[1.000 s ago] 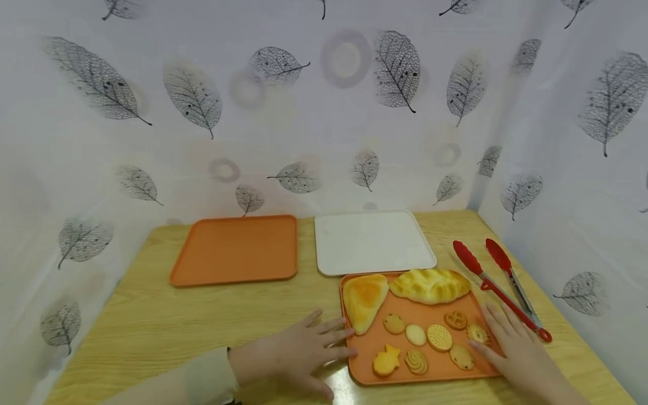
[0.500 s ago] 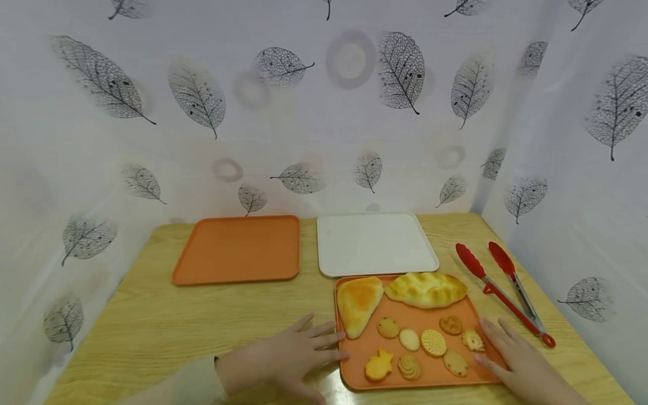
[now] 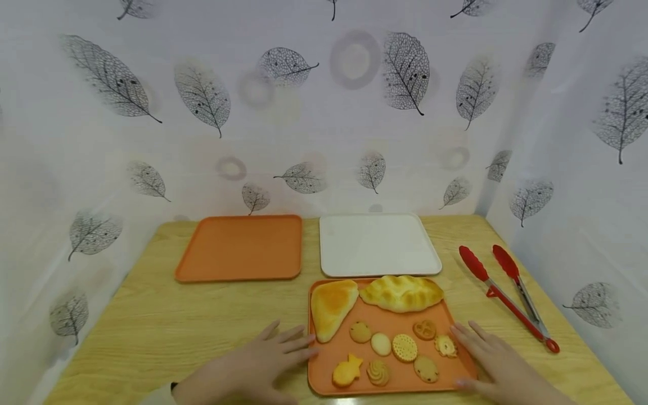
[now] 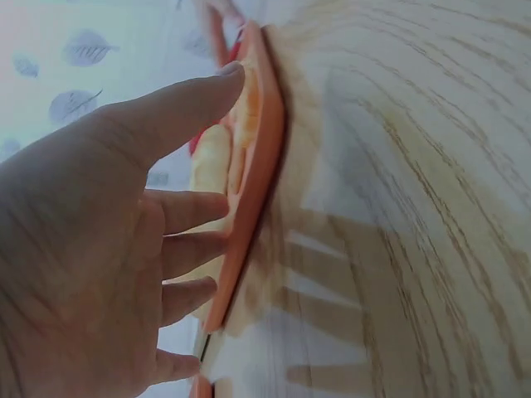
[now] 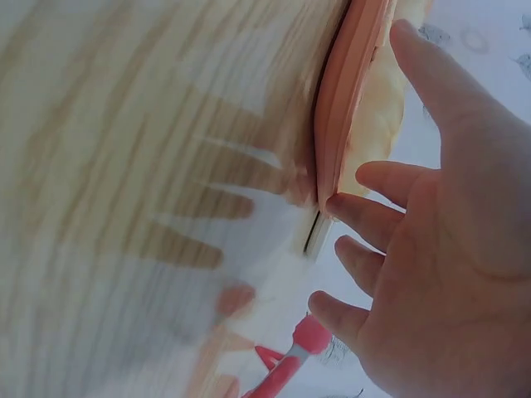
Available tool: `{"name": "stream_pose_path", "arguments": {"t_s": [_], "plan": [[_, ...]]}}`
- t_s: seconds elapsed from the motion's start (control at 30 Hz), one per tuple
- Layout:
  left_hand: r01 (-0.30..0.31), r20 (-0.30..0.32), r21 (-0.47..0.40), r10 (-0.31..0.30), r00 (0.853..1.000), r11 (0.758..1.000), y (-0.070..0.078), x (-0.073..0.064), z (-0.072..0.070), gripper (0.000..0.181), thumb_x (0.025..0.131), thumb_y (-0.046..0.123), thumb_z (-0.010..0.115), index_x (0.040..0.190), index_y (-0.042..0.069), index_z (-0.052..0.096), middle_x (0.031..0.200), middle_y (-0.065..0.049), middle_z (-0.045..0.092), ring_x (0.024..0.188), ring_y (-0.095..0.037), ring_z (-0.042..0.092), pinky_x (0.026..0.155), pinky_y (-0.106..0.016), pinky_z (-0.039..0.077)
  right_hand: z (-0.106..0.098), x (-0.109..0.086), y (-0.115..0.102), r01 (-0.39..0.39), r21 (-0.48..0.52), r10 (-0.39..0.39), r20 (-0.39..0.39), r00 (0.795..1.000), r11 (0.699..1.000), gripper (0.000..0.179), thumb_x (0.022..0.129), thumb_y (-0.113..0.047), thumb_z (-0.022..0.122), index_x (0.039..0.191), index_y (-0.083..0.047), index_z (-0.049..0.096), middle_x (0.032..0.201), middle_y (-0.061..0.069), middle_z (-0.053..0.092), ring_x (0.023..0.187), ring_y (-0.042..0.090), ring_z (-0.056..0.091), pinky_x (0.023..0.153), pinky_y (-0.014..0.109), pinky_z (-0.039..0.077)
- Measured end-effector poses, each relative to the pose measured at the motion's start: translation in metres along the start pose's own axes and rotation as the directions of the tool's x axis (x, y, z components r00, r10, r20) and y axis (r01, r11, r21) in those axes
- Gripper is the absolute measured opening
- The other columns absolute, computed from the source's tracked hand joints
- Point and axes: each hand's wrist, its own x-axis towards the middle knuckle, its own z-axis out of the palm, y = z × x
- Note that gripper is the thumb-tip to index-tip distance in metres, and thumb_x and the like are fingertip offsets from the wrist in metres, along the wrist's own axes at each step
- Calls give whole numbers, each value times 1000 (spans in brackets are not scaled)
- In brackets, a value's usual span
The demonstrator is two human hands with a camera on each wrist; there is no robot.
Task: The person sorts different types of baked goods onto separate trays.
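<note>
An orange tray [image 3: 390,385] lies at the front of the table between my two hands. On it are a triangular bread [image 3: 333,306], a long braided bread [image 3: 402,293] and several small cookies, among them a round dotted cookie [image 3: 404,347] and a fish-shaped one [image 3: 346,371]. My left hand [image 3: 258,360], fingers spread and straight, has its fingertips at the tray's left edge. At the right edge, my right hand [image 3: 498,363] has its extended fingers against the rim. In both wrist views the palms face the tray's side [image 4: 257,191], and neither hand curls round anything.
Behind, a second orange tray [image 3: 240,247] lies at the left and a white tray [image 3: 379,244] close beyond the loaded one. Red-tipped tongs [image 3: 516,301] lie spread at the right. A leaf-patterned curtain [image 3: 324,112] borders the table's back and sides.
The loaded tray has slid left along the table with its breads and cookies, both hands moving left alongside it. The view has shifted slightly. The tongs and the other trays stay in place.
</note>
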Motion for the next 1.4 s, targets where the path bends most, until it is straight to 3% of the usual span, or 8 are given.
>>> {"name": "stream_pose_path", "arguments": {"t_s": [0.17, 0.23, 0.3, 0.5, 0.67, 0.73, 0.9, 1.4], "plan": [[109, -22, -90, -111, 994, 990, -2, -20, 0, 82, 88, 71, 47, 154, 28, 29, 161, 4, 28, 150, -30, 24, 111, -71, 20, 3, 7, -10, 90, -17, -90, 8, 996, 996, 84, 78, -57, 72, 148, -22, 43, 146, 8, 52, 137, -24, -12, 123, 32, 18], [145, -33, -106, -149, 988, 984, -3, -26, 0, 84, 86, 73, 48, 154, 26, 30, 161, 1, 30, 149, -32, 24, 112, -71, 19, 3, 10, -13, 132, -34, -132, 0, 991, 991, 84, 78, -58, 72, 148, -20, 44, 146, 7, 52, 139, -22, -12, 115, 6, -5], [178, -43, -120, -185, 982, 977, -5, -30, 0, 86, 85, 74, 49, 154, 25, 31, 160, -1, 31, 149, -32, 24, 112, -71, 19, 2, 14, -16, 157, -36, -157, -11, 988, 987, 84, 77, -59, 72, 146, -20, 46, 144, 8, 54, 139, -21, -11, 105, -2, -14], [243, -62, -167, -257, 965, 955, -12, -37, -1, 90, 83, 73, 52, 154, 21, 30, 160, -4, 31, 150, -34, 22, 113, -70, 18, -3, 26, -27, 184, -55, -184, -7, 983, 981, 82, 78, -67, 65, 145, -24, 48, 143, 2, 55, 144, -15, -2, 108, 0, -15], [321, -67, -170, -336, 939, 932, -20, -39, 1, 98, 79, 77, 52, 154, 18, 30, 161, -6, 28, 151, -35, 19, 113, -71, 16, -4, 37, -35, 214, -67, -215, -6, 977, 974, 79, 78, -68, 64, 144, -26, 49, 141, 2, 57, 137, 23, 41, 110, 2, -13], [352, -70, -174, -369, 927, 920, -23, -41, 2, 103, 77, 79, 53, 154, 16, 30, 162, -6, 27, 151, -35, 16, 113, -71, 15, -5, 41, -38, 227, -71, -227, 6, 974, 971, 79, 78, -68, 63, 144, -26, 49, 140, 4, 58, 128, 32, 50, 122, 18, 4], [390, -103, -171, -410, 906, 905, -32, -47, 4, 114, 69, 82, 56, 153, 11, 30, 162, -8, 26, 151, -38, 16, 111, -75, 14, -6, 50, -45, 244, -54, -242, 44, 969, 968, 80, 78, -70, 62, 144, -27, 49, 140, 1, 59, 127, 35, 53, 103, 50, 40], [448, -89, -233, -477, 874, 863, -44, -64, -5, 125, 56, 76, 72, 153, 9, 31, 160, -18, 26, 149, -44, 14, 108, -77, 10, -10, 76, -46, 275, 129, -289, 106, 952, 953, 67, 82, -61, 63, 139, -28, 54, 136, -4, 61, 129, 36, 51, 91, 62, 48]]}}
